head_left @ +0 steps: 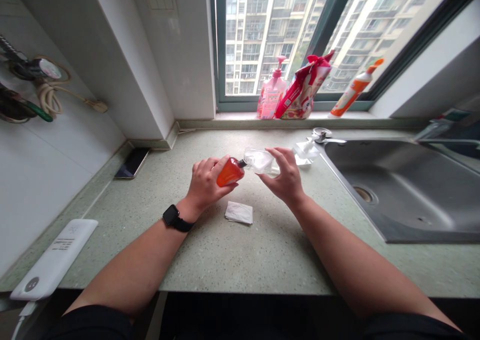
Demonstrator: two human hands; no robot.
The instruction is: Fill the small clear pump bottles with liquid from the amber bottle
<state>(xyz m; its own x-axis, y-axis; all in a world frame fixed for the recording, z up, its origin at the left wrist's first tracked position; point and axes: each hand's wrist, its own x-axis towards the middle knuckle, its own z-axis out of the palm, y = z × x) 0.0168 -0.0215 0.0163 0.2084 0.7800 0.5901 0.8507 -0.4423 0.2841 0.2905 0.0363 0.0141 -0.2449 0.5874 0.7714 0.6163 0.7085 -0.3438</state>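
Left of the sink (397,180), above the surface (277,255), I see the left hand (204,182), its fingers wrapped round an orange bottle (229,173), its neck at the mouth of a clear bottle (259,161) that the right hand (288,179), nearer the sink, grips between thumb and fingers.

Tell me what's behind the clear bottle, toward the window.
Behind the clear bottle: the counter, then the pink pump bottle and red bag on the windowsill. Anything directly behind the right grip is covered.
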